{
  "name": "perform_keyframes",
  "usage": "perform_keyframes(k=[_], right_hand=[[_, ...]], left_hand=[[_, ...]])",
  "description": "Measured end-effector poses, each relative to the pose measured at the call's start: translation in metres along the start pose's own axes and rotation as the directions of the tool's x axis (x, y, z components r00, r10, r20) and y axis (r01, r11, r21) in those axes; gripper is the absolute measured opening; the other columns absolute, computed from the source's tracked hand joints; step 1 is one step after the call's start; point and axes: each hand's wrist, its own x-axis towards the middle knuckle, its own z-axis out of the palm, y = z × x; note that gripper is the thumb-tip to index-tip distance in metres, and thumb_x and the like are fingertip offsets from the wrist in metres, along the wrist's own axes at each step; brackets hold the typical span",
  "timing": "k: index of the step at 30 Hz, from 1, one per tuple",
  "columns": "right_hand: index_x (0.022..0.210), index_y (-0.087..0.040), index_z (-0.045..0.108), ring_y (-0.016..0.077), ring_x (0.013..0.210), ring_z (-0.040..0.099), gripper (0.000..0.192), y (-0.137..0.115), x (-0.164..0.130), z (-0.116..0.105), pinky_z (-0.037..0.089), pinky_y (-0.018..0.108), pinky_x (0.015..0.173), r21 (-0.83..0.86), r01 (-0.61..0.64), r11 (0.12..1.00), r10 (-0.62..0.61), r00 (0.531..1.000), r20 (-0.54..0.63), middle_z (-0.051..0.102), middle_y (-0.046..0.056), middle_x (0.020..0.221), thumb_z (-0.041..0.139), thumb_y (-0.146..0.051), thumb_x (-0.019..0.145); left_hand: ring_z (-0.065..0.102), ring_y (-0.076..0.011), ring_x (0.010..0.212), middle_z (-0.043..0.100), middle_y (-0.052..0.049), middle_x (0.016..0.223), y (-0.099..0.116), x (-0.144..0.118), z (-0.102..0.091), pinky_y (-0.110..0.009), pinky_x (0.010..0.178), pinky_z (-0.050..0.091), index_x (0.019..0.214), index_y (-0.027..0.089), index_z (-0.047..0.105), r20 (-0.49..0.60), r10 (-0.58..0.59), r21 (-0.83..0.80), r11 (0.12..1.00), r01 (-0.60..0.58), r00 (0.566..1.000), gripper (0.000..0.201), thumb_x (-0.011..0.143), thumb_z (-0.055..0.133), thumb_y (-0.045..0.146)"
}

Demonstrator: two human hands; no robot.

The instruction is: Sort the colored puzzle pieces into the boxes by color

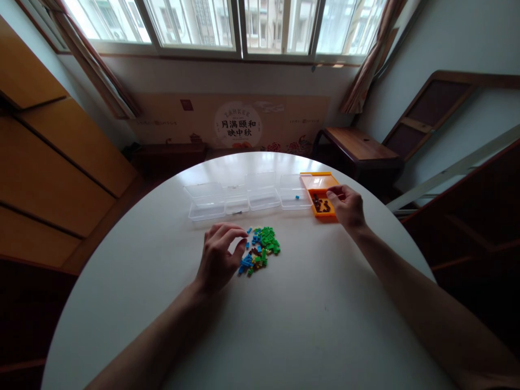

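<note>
Bricks (260,250), small and mixed in green, blue, yellow and brown, are still lying in one pile at the middle of the white round table (309,325), so most of the sorting seems to be left. The left hand (219,257) is resting just beside the pile with fingers curled narrow, thumb and forefinger closing near one piece, though I cannot tell if it is gripped. The right hand (347,206) is hovering over the orange box (320,184), which is holding some brown pieces, fingers bent narrow; the clear boxes (247,197) look almost empty, with one blue piece inside.

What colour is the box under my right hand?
Orange, seen in the head view.
</note>
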Motion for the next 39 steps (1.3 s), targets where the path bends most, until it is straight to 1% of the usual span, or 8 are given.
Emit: perform_keyframes(k=[5,10,17,21,27,33,37,39], right_hand=[[0.084,-0.016,0.066,0.016,0.064,0.059,0.022,-0.005,-0.014,0.022,0.049,0.03,0.06,0.024,0.011,1.0,-0.014,0.993,0.117,0.067,0.005,0.079,0.061,-0.036,0.078],[0.086,-0.016,0.066,0.0143,0.06,0.056,0.021,-0.022,-0.029,0.033,0.048,0.028,0.058,0.012,0.096,0.995,-0.097,0.973,0.21,0.066,0.004,0.075,0.06,-0.035,0.08],[0.086,-0.017,0.066,0.0122,0.059,0.053,0.013,-0.041,-0.048,0.039,0.047,0.026,0.059,0.048,0.228,0.973,-0.232,0.93,0.285,0.063,0.002,0.074,0.06,-0.027,0.083],[0.085,-0.017,0.065,0.0124,0.062,0.054,0.009,-0.046,-0.056,0.043,0.046,0.025,0.059,0.067,0.264,0.962,-0.271,0.905,0.327,0.063,0.002,0.076,0.059,-0.024,0.083],[0.085,-0.018,0.065,0.0122,0.064,0.054,0.007,-0.051,-0.063,0.046,0.046,0.025,0.062,0.091,0.294,0.952,-0.306,0.877,0.37,0.063,0.002,0.076,0.059,-0.02,0.083],[0.086,-0.018,0.065,0.0116,0.064,0.055,0.006,-0.052,-0.068,0.047,0.046,0.024,0.06,0.127,0.312,0.942,-0.336,0.848,0.41,0.063,0.001,0.076,0.06,-0.02,0.084],[0.088,-0.018,0.067,0.0122,0.066,0.058,0.008,-0.057,-0.072,0.048,0.046,0.024,0.062,0.168,0.293,0.941,-0.338,0.825,0.453,0.064,0.001,0.075,0.061,-0.022,0.084],[0.09,-0.018,0.068,0.0121,0.067,0.058,0.01,-0.061,-0.075,0.048,0.046,0.024,0.062,0.215,0.28,0.936,-0.352,0.78,0.517,0.065,0.002,0.077,0.06,-0.023,0.086]], left_hand=[[0.056,-0.0241,0.102,0.068,-0.004,0.097,-0.014,-0.008,0.004,-0.043,0.092,0.039,0.085,0.022,0.067,0.101,0.014,0.029,0.999,-0.017,0.995,0.015,0.081,0.055,0.014],[0.05,-0.0274,0.113,0.066,-0.004,0.109,-0.017,-0.009,0.002,-0.048,0.097,0.036,0.086,0.025,0.07,0.246,0.014,0.056,0.998,-0.029,0.969,0.019,0.076,0.058,0.013],[0.049,-0.0277,0.114,0.064,-0.004,0.112,-0.014,-0.008,-0.001,-0.048,0.099,0.035,0.09,0.027,0.072,0.313,0.008,0.069,0.997,-0.031,0.95,0.015,0.081,0.06,0.024],[0.049,-0.0272,0.114,0.065,-0.003,0.113,-0.015,-0.01,0.0,-0.048,0.099,0.035,0.091,0.029,0.072,0.309,0.032,0.073,0.996,-0.057,0.951,0.017,0.083,0.059,0.024],[0.05,-0.0266,0.113,0.066,-0.004,0.11,-0.014,-0.008,0.001,-0.047,0.098,0.035,0.083,0.024,0.069,0.298,0.022,0.057,0.998,-0.041,0.954,0.013,0.085,0.057,0.023],[0.051,-0.0254,0.112,0.066,-0.003,0.109,-0.017,-0.006,0.004,-0.046,0.097,0.035,0.082,0.023,0.066,0.305,0.025,0.024,0.999,-0.034,0.952,0.009,0.086,0.059,0.021],[0.053,-0.023,0.107,0.067,-0.004,0.105,-0.017,-0.004,0.004,-0.043,0.095,0.037,0.083,0.021,0.064,0.205,0.089,0.001,0.996,-0.091,0.975,0.008,0.087,0.058,0.019],[0.055,-0.0221,0.105,0.068,-0.004,0.101,-0.013,-0.002,0.003,-0.041,0.094,0.039,0.084,0.021,0.064,0.118,0.148,-0.009,0.989,-0.148,0.982,0.006,0.087,0.06,0.018]])
